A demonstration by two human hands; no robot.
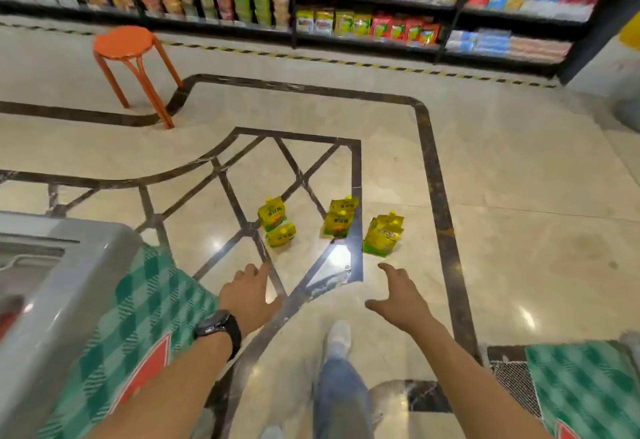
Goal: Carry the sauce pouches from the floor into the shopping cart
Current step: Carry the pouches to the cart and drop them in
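No shopping cart is in view, so you seem to be near the start: the sauce pouches point(332, 225), maybe six though they overlap, sit in three clusters on the floor point(519, 196) ahead. The orange stool point(133, 64) stands well clear. Your left hand point(251, 295) and right hand point(401, 296) hover spread and empty.

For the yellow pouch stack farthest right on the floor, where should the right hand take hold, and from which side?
Probably from above and the near side. The rightmost pouch stack stands leaning on the floor, spout caps up, broad face toward the camera. The open right hand hovers just short of it, so pinching both pouches across the upper body below the caps looks best. The left hand is also empty.
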